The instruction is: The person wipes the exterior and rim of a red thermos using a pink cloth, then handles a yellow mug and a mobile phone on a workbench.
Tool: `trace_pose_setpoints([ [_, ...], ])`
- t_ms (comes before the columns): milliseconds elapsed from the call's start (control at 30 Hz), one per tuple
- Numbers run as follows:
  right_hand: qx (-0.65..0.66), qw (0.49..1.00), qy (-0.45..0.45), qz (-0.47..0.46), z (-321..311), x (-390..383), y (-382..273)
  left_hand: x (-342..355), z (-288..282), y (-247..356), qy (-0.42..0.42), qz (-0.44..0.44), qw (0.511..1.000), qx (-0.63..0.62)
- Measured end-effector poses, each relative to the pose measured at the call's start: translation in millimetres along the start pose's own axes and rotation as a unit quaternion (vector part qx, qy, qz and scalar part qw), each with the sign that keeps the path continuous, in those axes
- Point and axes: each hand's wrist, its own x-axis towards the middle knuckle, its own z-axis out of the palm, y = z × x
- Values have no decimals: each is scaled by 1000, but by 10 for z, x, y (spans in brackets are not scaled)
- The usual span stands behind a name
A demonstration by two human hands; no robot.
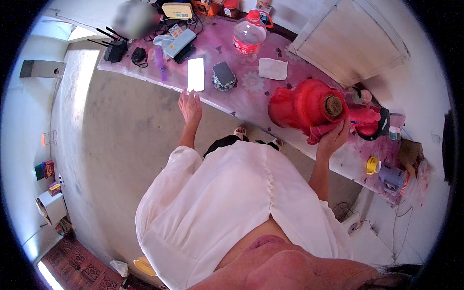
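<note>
A large red thermos flask (309, 104) with a cork stopper (333, 106) stands on the pink patterned table, right of centre. My right hand (334, 138) is closed on a pink-red cloth (319, 131) and presses it against the flask's near side. Its fingertips are partly hidden by the cloth. At the table's front edge my left hand (191, 107) holds nothing, its fingers stretched out and apart. They reach the near end of a phone (196, 75) with a bright white screen. Right of the phone, a dark flat block (223, 72) rests on a patterned round object (224, 83).
A folded white cloth (273, 68) and a clear red-capped jug (249, 34) stand behind the flask. Further right are a yellow cup (373, 165) and a grey-purple jug (392, 177). A black router (115, 50) and a light-blue box (180, 43) sit at the far left.
</note>
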Motion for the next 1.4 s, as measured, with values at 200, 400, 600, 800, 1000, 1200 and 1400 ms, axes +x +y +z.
trace_pose_setpoints([
  [200, 195, 969, -62, 135, 4, 256, 354, -112, -61, -99, 6, -26, 1000, 8],
  [400, 18, 998, -18, 64, -32, 7, 90, 34, -88, -21, 19, -44, 999, 24],
  [600, 51, 997, -43, 25, -44, 122, 124, 152, -23, -61, 1, -49, 997, 61],
  [800, 24, 992, -30, 116, -52, 8, 338, 145, 42, -127, 2, -49, 997, 62],
  [1000, -1, 998, -59, 11, -84, 61, 242, -1, 59, -138, 3, -48, 996, 72],
  [1200, 256, 953, -94, 131, -102, 212, 744, 31, 72, -108, -11, -58, 997, 53],
  [1400, 12, 999, -30, 21, -44, 27, -106, 94, 15, -123, -7, -69, 996, 57],
])
